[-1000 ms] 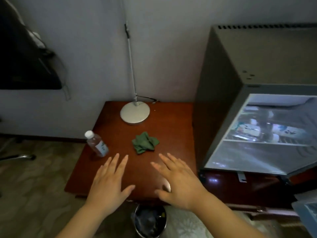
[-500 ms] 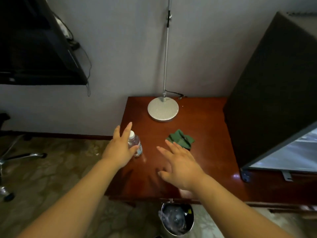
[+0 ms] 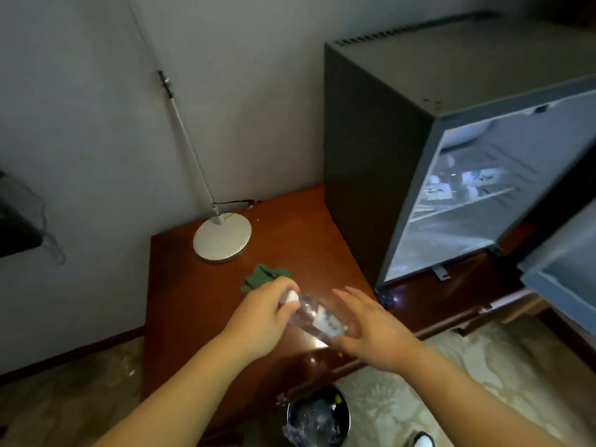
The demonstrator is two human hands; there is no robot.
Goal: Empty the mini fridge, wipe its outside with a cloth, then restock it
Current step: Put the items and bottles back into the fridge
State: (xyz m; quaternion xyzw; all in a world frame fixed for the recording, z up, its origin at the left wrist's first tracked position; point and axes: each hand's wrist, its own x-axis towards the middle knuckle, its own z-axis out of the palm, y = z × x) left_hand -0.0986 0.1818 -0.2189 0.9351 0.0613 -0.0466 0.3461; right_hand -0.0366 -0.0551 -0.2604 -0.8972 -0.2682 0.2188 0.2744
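A small clear water bottle point(image 3: 317, 316) with a white cap lies tilted between my hands above the wooden table point(image 3: 200, 304). My left hand point(image 3: 263, 312) grips its cap end. My right hand point(image 3: 371, 330) has its fingers spread around the bottle's lower end, touching it. A crumpled green cloth point(image 3: 263, 277) lies on the table just behind my left hand. The grey mini fridge point(image 3: 371, 150) stands at the right with its door point(image 3: 567, 262) swung open; several bottles lie on its wire shelf point(image 3: 464, 191).
A round white lamp base point(image 3: 222, 237) with a thin pole stands at the table's back by the wall. A metal waste bin point(image 3: 317, 416) with a plastic liner sits on the carpet below the table edge. A dark screen hangs at the left.
My left hand has lifted the bottle off the table's left side and brought it toward the middle. My right hand has come up to its other end. The view swung right, showing the fridge interior.
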